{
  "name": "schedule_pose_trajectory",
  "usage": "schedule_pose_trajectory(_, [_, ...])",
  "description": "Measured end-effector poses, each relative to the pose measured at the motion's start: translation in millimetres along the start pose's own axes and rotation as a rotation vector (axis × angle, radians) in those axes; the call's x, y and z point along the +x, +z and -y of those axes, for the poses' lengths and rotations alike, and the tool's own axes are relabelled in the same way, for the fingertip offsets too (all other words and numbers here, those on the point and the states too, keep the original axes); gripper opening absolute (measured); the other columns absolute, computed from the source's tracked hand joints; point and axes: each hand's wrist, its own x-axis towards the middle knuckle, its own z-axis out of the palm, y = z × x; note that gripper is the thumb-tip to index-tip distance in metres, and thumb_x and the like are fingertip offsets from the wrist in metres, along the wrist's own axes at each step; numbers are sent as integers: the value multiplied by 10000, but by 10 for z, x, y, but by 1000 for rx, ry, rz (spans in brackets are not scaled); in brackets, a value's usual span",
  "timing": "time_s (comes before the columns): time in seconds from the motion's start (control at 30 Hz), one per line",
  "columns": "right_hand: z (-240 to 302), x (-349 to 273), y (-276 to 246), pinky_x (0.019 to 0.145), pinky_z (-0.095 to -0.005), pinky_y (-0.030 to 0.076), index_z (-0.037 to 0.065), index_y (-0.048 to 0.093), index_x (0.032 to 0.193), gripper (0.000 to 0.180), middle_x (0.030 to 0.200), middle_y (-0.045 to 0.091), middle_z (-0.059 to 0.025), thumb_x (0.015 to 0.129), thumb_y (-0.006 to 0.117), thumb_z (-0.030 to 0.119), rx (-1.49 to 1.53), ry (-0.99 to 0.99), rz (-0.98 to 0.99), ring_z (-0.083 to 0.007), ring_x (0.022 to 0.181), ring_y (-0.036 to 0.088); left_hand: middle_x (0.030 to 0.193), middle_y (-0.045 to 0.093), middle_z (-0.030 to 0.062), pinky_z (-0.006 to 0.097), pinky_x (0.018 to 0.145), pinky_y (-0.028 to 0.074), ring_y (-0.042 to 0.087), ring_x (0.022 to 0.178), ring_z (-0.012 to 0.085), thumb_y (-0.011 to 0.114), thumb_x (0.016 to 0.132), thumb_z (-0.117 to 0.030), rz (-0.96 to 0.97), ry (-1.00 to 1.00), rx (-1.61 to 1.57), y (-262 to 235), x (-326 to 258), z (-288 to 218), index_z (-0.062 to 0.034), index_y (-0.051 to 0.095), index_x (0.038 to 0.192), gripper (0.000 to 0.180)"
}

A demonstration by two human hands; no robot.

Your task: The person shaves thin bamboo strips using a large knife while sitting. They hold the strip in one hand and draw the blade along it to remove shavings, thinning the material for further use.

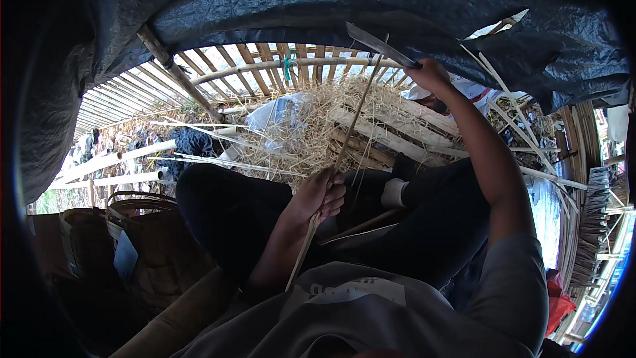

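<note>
Bamboo was the material in hand: a long, thin bamboo strip [334,166] ran from near the person's lap up toward the raised blade, and the left hand [318,197] was closed firmly round its middle, fingers wrapped fully about it. The right hand [430,74] was lifted high with its grip shut on the handle of a long knife [379,46], whose flat blade met the strip's upper end, seemingly biting into or resting on the tip; the exact contact was too small to tell. The person sat with knees in dark trousers [232,209] drawn up, the strip standing between them. Judging from the scene, the work looked well under way but far from finished: several pale, already split slivers [199,159] lay across the heap of straw [311,119] ahead, and more loose strips [510,119] fanned out at the right, while the strip in hand appeared whole along most of its length, so the blade had nearly all of it left to travel. Thicker bamboo poles [112,162] lay at the left, apparently uncut. A woven basket [142,225] stood beside the left knee, and a lattice of bamboo slats [265,66] under a dark tarpaulin [331,0] closed the shelter overhead.
</note>
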Motion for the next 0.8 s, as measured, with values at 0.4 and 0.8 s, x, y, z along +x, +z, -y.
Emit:
schedule_pose_trajectory(0.4, [163, -260, -47, 360, -272, 332, 101, 441, 652, 597, 501, 383, 33, 933, 529, 620, 517, 303, 417, -74, 361, 356, 506, 292, -73, 230, 375, 225, 252, 380, 61, 271, 1074, -390, -29, -25, -4, 55, -81, -18, -173, 415, 787, 388])
schedule_pose_trajectory(0.8, [651, -656, 15, 358, -245, 285, 132, 397, 654, 627, 487, 327, 80, 884, 555, 694, 440, 252, 835, -43, 361, 309, 509, 283, -79, 222, 363, 210, 243, 383, 50, 266, 1072, -382, -44, 22, -75, -31, -27, -34, -178, 414, 806, 366])
